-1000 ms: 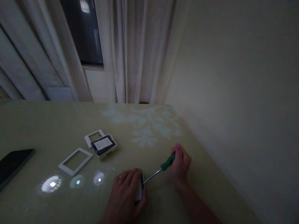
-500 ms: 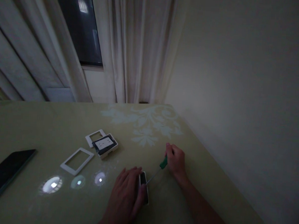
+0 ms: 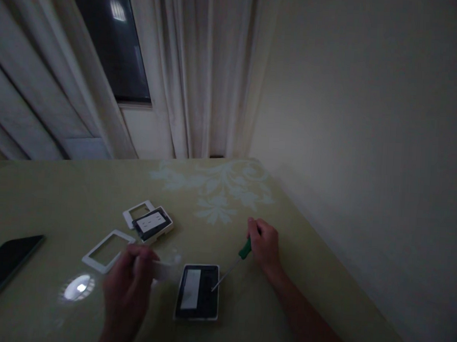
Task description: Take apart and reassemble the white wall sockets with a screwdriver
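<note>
My right hand (image 3: 263, 244) is closed round the green handle of a screwdriver (image 3: 244, 251). Its thin shaft slants down to the dark right half of a wall socket unit (image 3: 207, 297), where the tip meets it. This unit lies flat, with a white rim and a white panel in its left half. My left hand (image 3: 128, 288), smeared by motion, pinches a small white piece (image 3: 162, 270) just left of the unit. What exactly the piece is cannot be made out.
A white rectangular frame (image 3: 93, 261) lies beyond my left hand. Behind it, a second socket unit (image 3: 166, 231) partly overlaps another white frame (image 3: 127, 219). A dark flat tablet-like device (image 3: 7, 264) lies at the left. A wall (image 3: 346, 187) borders the table on the right.
My left hand has lifted off the socket unit and moved left with a small white piece in its fingers. The unit is now uncovered and sits further left, and the screwdriver still reaches it.
</note>
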The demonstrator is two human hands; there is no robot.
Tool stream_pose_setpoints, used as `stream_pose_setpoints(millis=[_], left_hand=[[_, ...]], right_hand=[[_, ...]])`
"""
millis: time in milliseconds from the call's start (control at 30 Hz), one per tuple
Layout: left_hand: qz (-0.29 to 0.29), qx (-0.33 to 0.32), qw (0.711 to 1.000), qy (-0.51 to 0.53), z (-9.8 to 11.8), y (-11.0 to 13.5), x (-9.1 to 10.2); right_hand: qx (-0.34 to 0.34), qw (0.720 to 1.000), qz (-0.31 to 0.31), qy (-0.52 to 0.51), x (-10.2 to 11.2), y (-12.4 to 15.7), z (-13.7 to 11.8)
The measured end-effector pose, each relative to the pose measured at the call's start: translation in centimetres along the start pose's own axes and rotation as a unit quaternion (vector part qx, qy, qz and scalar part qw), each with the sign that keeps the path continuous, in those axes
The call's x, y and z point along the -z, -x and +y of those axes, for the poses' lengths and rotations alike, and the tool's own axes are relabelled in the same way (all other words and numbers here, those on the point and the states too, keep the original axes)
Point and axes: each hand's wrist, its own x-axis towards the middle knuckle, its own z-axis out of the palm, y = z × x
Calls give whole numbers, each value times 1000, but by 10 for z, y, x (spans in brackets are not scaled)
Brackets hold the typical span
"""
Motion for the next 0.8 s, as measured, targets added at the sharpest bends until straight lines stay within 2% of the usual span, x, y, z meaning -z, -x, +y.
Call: stream_pose_setpoints(millis=[100, 167, 233, 300, 400, 500, 567, 633, 667, 700, 733, 767, 800], left_hand=[[105, 121, 986, -36, -2, -46, 27], [112, 166, 977, -75, -10, -70, 44], [87, 174, 978, -69, -22, -84, 58], [38, 170, 975, -141, -34, -91, 70], [-20, 146, 941, -305, -44, -92, 80], [-44, 135, 907, -396, -42, -92, 78], [-9, 89, 893, -441, -37, -89, 71], [43, -12, 909, -414, -31, -80, 59], [45, -73, 924, -372, -29, -73, 52], [15, -128, 940, -315, -26, -64, 44], [-50, -176, 949, -256, -23, -53, 35], [-141, -212, 942, -217, -20, -40, 27], [-233, -244, 920, -197, -18, -28, 19]], right_hand=[[6, 1000, -9, -2, 1, 1, -3], [10, 1000, -14, -3, 0, 3, -4], [14, 1000, -16, -4, 0, 4, -5], [17, 1000, -18, -5, -1, 4, -6], [19, 1000, -16, -7, 0, 3, -5], [16, 1000, -13, -11, 1, 1, -4], [13, 1000, -13, -17, 1, 0, -3], [6, 1000, -11, -25, 1, -1, -2], [1, 999, -10, -30, 1, -2, -1], [-3, 999, -9, -34, 1, -3, -1], [-8, 999, -7, -38, 2, -4, -1], [-11, 999, -6, -42, 2, -5, 0], [-15, 999, -6, -45, 3, -6, 0]])
